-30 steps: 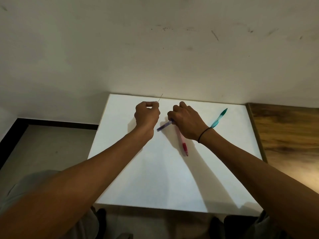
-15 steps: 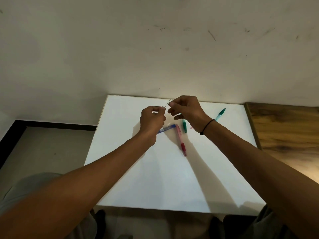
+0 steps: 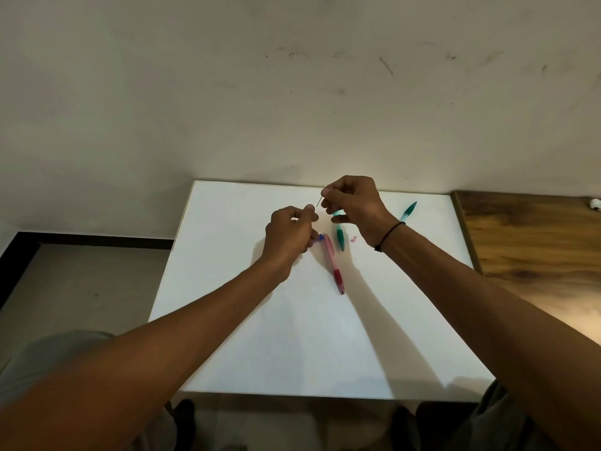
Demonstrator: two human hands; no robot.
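Observation:
My right hand point(image 3: 354, 206) is raised over the white board point(image 3: 260, 336) and pinches a thin dark pen refill point(image 3: 319, 200) between thumb and fingertips. My left hand point(image 3: 287, 236) is lower and to the left, with curled fingers over a blue pen piece point(image 3: 321, 237). Only the tip of that piece shows, and I cannot tell whether the fingers grip it. A pink pen with a red grip point(image 3: 333, 262) lies on the board just right of my left hand. A green pen piece point(image 3: 340, 239) lies below my right hand.
A teal pen point(image 3: 409, 211) lies at the board's far right, and a tiny pink part point(image 3: 354, 239) lies near my right wrist. A wooden tabletop point(image 3: 536, 249) adjoins the board on the right, with a small white object point(image 3: 595, 203) at its far edge. A wall rises behind.
The refill passed from my left hand's pinch to my right hand, which lifted off the pens. My left hand then dropped toward the blue pen piece.

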